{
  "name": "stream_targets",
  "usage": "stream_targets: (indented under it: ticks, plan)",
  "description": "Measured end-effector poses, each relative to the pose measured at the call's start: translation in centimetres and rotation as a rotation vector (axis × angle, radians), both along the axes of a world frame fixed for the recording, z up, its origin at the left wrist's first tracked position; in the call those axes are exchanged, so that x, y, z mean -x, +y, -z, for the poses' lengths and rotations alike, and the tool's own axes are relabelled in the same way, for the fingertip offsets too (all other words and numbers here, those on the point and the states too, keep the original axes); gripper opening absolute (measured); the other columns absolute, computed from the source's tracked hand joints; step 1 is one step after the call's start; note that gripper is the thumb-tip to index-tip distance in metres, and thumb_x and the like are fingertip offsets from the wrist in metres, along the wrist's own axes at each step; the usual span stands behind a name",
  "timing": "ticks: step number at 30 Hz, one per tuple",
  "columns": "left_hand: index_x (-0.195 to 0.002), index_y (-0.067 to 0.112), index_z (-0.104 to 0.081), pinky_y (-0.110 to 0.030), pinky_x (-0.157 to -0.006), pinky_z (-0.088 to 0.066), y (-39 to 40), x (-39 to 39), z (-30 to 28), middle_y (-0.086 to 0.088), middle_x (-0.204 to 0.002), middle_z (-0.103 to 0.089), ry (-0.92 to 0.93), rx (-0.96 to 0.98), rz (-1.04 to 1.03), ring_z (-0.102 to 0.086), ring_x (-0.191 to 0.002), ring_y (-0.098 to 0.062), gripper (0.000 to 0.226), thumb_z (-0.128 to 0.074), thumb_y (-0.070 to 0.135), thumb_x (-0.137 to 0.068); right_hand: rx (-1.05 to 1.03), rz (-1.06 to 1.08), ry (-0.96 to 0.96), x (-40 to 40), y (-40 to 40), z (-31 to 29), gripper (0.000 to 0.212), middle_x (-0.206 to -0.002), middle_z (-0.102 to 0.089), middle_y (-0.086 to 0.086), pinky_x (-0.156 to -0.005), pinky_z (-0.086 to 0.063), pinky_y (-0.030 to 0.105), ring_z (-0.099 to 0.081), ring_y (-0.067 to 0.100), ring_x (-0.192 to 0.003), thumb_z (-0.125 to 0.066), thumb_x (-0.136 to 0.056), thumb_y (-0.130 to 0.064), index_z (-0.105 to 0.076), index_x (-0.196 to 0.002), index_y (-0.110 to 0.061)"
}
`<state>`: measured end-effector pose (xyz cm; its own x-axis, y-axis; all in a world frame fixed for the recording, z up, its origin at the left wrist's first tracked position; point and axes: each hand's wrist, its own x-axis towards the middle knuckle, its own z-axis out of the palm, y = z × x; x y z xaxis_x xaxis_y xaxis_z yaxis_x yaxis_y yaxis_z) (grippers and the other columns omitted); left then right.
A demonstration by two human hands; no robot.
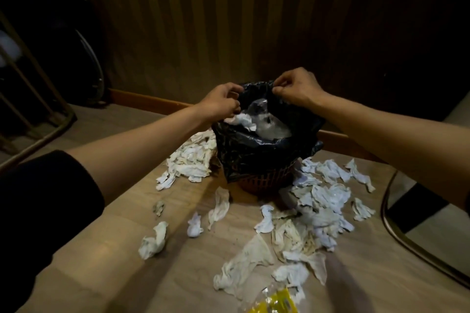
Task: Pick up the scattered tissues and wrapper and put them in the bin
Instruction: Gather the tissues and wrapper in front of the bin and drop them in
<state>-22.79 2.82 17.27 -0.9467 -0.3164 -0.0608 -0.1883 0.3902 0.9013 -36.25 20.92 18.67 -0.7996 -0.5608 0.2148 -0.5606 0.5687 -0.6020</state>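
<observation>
A small brown lattice bin (256, 181) stands on the wooden floor near the wall, lined with a black plastic bag (254, 155). White tissues and clear plastic (264, 122) lie inside it. My left hand (221, 103) pinches the bag's rim at the far left, and my right hand (297, 89) pinches the rim at the far right. Several crumpled white tissues are scattered around the bin: a heap on the left (190, 157), a larger heap on the right (323, 201), loose ones in front (153, 240). A yellow and clear wrapper (274, 302) lies at the bottom edge.
A striped wall with a wooden skirting board (142, 99) runs behind the bin. A dark metal frame (38, 119) stands at the left, and a curved metal chair leg (396, 231) at the right.
</observation>
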Motion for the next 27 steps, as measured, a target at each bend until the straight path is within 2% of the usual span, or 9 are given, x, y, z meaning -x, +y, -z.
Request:
stream_targets:
  ticks: [5,8,11,15,19,21,22,24,27]
  plan:
    - [-0.121,0.019,-0.064,-0.028,-0.091,-0.052,-2.1,-2.5,0.3,0.001,-0.115,-0.067,0.032,0.282,-0.061,-0.062,-0.107,-0.013,0.031,-0.063,0.014,-0.090,0.055,-0.056,0.101,-2.0,-2.8,-0.7,0.018,-0.104,-0.073,0.001,-0.091,-0.055,0.032,-0.065,0.013,-0.097,-0.065,-0.092,-0.025,-0.076,-0.104,-0.018]
    - [-0.113,0.016,-0.068,-0.027,-0.083,-0.052,-4.3,-5.2,2.1,-0.002,-0.107,-0.071,-0.016,0.441,-0.124,-0.066,-0.098,-0.015,0.025,-0.066,0.016,-0.088,0.031,-0.147,0.162,-4.4,-4.9,-0.4,0.021,-0.101,-0.073,0.001,-0.084,-0.052,0.029,-0.064,0.011,-0.093,-0.063,-0.091,-0.028,-0.076,-0.104,-0.017]
    - [-0.110,0.014,-0.068,-0.031,-0.075,-0.056,-6.8,-8.5,5.2,-0.008,-0.104,-0.072,-0.189,0.479,-0.142,-0.067,-0.090,-0.019,0.023,-0.068,0.017,-0.087,0.000,-0.285,0.237,-7.9,-7.1,0.6,0.021,-0.094,-0.072,-0.003,-0.075,-0.047,0.023,-0.061,0.007,-0.083,-0.062,-0.088,-0.029,-0.076,-0.100,-0.019]
    - [-0.114,0.003,-0.063,-0.044,-0.074,-0.061,-10.5,-13.2,9.4,-0.018,-0.103,-0.071,-0.486,0.413,-0.042,-0.070,-0.085,-0.032,0.033,-0.073,0.011,-0.084,-0.081,-0.551,0.240,-13.1,-9.6,3.8,0.017,-0.089,-0.066,-0.009,-0.065,-0.044,0.015,-0.059,0.003,-0.076,-0.064,-0.089,-0.028,-0.074,-0.099,-0.019]
    - [-0.124,0.005,-0.058,-0.028,-0.057,-0.058,-13.0,-16.3,12.6,-0.015,-0.112,-0.070,-0.680,0.553,0.093,-0.067,-0.069,-0.026,0.047,-0.076,0.013,-0.082,-0.273,-0.736,0.213,-16.2,-11.4,9.3,0.024,-0.098,-0.069,-0.001,-0.071,-0.046,0.024,-0.059,0.008,-0.078,-0.064,-0.087,-0.031,-0.070,-0.106,-0.017]
    - [-0.129,0.010,-0.054,-0.029,-0.060,-0.059,-14.0,-17.5,14.3,-0.010,-0.118,-0.067,-0.764,0.651,0.173,-0.067,-0.063,-0.023,0.054,-0.076,0.017,-0.080,-0.400,-0.760,0.165,-17.0,-11.8,12.4,0.031,-0.101,-0.070,0.003,-0.073,-0.045,0.027,-0.064,0.016,-0.085,-0.066,-0.086,-0.031,-0.067,-0.112,-0.015]
    - [-0.132,0.012,-0.052,-0.033,-0.069,-0.060,-14.6,-18.0,15.5,-0.010,-0.120,-0.066,-0.800,0.699,0.211,-0.069,-0.068,-0.024,0.059,-0.077,0.019,-0.079,-0.472,-0.760,0.138,-17.2,-11.9,14.0,0.036,-0.104,-0.070,0.004,-0.074,-0.045,0.028,-0.065,0.021,-0.092,-0.066,-0.085,-0.033,-0.065,-0.116,-0.014]
    - [-0.139,0.015,-0.046,-0.036,-0.086,-0.055,-15.2,-18.8,17.5,-0.012,-0.125,-0.062,-0.860,0.797,0.271,-0.067,-0.097,-0.028,0.072,-0.079,0.025,-0.075,-0.629,-0.737,0.076,-17.0,-11.8,17.0,0.046,-0.115,-0.066,0.008,-0.076,-0.044,0.029,-0.061,0.026,-0.106,-0.066,-0.087,-0.037,-0.058,-0.124,-0.012]
    - [-0.147,0.020,-0.031,-0.036,-0.097,-0.048,-15.5,-19.3,20.2,-0.015,-0.141,-0.040,-0.884,0.864,0.364,-0.053,-0.121,-0.033,0.095,-0.085,0.034,-0.070,-0.836,-0.649,-0.046,-16.2,-11.6,20.7,0.061,-0.128,-0.059,0.014,-0.085,-0.050,0.034,-0.057,0.031,-0.114,-0.063,-0.088,-0.047,-0.047,-0.133,-0.009]
